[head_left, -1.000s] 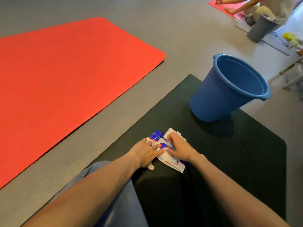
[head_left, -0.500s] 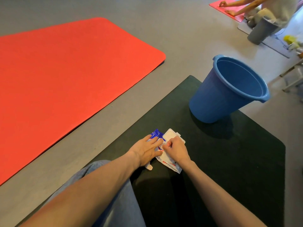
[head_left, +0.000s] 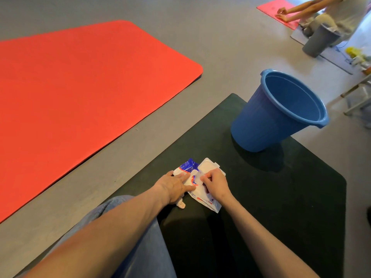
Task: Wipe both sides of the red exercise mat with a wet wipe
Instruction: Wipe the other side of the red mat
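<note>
Left hand (head_left: 176, 185) lies flat, fingers straight, pressing down the wet-wipe pack (head_left: 210, 203) on the black mat (head_left: 271, 207). Right hand (head_left: 215, 183) pinches at the pack's opening, below the raised white lid (head_left: 208, 166). Red exercise mat (head_left: 80, 87) lies flat on the floor (head_left: 220, 37), well apart to the left. Blue bucket (head_left: 261, 125) stands on the black mat.

Left hand (head_left: 174, 185): flat, fingers straight, pressing the wipe pack (head_left: 210, 203).
Right hand (head_left: 215, 182): fingers curled, pinching it.
Arms: both stretched forward.
</note>
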